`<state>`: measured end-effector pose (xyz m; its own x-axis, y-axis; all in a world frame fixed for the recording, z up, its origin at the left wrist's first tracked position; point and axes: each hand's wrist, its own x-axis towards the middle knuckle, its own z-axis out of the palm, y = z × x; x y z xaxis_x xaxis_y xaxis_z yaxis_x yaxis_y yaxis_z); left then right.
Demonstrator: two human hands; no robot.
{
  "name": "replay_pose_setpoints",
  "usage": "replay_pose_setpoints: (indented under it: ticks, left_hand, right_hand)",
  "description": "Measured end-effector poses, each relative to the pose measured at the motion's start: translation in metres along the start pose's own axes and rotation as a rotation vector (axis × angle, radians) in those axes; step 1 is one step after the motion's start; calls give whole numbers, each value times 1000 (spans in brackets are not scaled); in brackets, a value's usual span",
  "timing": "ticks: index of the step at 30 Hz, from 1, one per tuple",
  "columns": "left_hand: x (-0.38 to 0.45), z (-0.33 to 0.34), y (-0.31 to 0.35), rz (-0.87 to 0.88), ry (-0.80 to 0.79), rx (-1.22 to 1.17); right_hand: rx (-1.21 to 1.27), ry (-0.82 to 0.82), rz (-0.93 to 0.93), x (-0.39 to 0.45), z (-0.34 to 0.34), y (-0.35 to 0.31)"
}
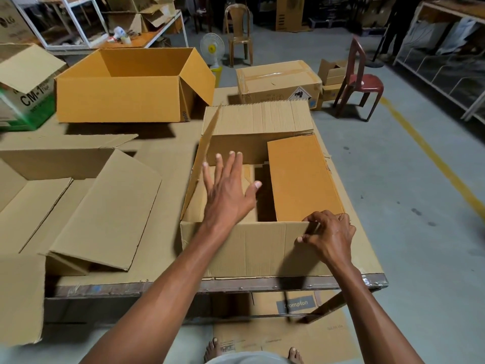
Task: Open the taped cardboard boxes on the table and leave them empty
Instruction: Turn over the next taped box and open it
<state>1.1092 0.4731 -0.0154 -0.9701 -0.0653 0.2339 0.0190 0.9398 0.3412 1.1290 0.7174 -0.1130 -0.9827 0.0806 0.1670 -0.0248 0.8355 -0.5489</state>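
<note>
There is only one view, from a camera on the person's head. It looks forward and down, from above the near edge of the table (168,158), close to it. The wide lens bends the scene and also takes in the floor (409,179) beyond the right edge.

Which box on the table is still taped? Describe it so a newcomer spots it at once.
Start at the cardboard-covered table and go to its far right corner, beside the red plastic chair. The taped box sits there, behind the box under the hands. Only it has closed flaps, shiny tape and a diamond label.
</note>
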Motion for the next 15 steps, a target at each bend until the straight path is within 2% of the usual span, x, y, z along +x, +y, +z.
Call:
replay_pose_setpoints:
  ticks: [4, 8, 12, 15]
  left_hand:
    - [14, -6, -51, -196, -3, 100]
    - [10, 4, -96, -435, -174, 103]
    - [-3, 27, -118, -529, -346, 38]
    - [-5, 32, -123, -541, -370, -18]
  right_hand:
    - [-3, 1, 1, 0, -1, -2]
    - [-13, -7, 8, -1, -2, -4]
    - [0, -11, 13, -2, -2, -4]
    - [1, -6, 16, -2, -2, -5]
